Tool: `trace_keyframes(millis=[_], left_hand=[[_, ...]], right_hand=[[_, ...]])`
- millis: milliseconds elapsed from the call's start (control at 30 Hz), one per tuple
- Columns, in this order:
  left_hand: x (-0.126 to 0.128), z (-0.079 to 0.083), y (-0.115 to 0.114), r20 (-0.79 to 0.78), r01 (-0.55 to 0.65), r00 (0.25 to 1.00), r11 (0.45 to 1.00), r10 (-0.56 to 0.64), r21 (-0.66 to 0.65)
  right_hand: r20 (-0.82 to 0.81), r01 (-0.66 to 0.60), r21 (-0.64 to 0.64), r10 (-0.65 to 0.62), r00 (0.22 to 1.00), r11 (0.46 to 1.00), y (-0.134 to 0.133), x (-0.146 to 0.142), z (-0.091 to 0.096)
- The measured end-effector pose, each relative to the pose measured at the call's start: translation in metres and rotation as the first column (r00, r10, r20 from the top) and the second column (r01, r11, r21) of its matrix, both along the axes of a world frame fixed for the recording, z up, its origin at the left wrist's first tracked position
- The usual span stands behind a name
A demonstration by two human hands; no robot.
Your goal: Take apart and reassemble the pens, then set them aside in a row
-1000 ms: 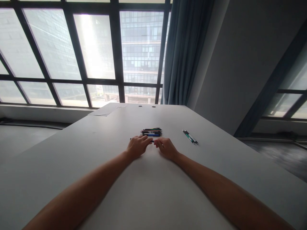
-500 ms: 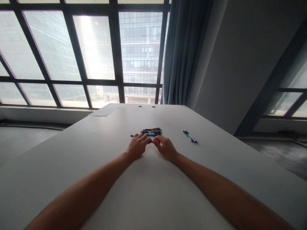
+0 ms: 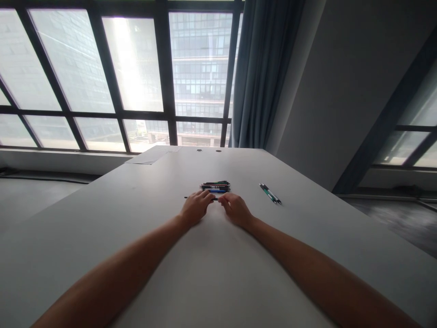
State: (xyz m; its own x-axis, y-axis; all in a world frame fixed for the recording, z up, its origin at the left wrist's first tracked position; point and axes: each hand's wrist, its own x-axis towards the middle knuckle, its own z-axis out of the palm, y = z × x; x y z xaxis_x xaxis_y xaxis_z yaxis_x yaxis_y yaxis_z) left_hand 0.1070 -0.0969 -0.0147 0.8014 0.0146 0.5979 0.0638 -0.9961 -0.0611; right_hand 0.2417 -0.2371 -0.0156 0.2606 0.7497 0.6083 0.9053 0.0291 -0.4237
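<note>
A dark pen (image 3: 215, 199) lies crosswise, low over the white table (image 3: 218, 264), with its thin left end sticking out past my left hand (image 3: 196, 207). The fingers of that hand are closed over the pen's middle, hiding most of it. My right hand (image 3: 236, 209) pinches the pen's right end between thumb and fingertips. Just beyond the hands is a row of several pens (image 3: 215, 186), black, blue, red and green, lying side by side. My left fingertips are close to the nearest one; I cannot tell whether they touch.
To the right, a green pen (image 3: 268, 194) and a black pen (image 3: 273, 194) lie slantwise together. White paper (image 3: 150, 157) rests at the table's far left edge. Two round holes are at the far end, before the windows and a blue curtain (image 3: 262, 77).
The pen in my hands now lies more level, and its left end looks thinner. A little more of it shows between my hands. The view has tilted down slightly.
</note>
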Motion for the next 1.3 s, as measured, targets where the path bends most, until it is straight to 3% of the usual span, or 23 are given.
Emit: trace_keyframes(millis=[133,700,1300], left_hand=[[-0.0014,0.0018,-0.0015,0.008,0.015,1.000,0.999,-0.014,-0.042],[-0.0022,0.0036,-0.0038,0.003,0.001,1.000,0.998,-0.001,-0.066],[-0.0015,0.0005,-0.0030,-0.046,-0.042,0.998,0.993,0.037,-0.112]], right_hand=[[-0.006,0.018,0.042,-0.017,1.000,0.999,0.0004,0.0001,-0.0013],[-0.020,-0.013,-0.021,0.012,1.000,1.000,0.0012,-0.0003,0.0009],[-0.022,0.025,0.081,-0.023,1.000,0.996,-0.0015,0.0000,0.0027]])
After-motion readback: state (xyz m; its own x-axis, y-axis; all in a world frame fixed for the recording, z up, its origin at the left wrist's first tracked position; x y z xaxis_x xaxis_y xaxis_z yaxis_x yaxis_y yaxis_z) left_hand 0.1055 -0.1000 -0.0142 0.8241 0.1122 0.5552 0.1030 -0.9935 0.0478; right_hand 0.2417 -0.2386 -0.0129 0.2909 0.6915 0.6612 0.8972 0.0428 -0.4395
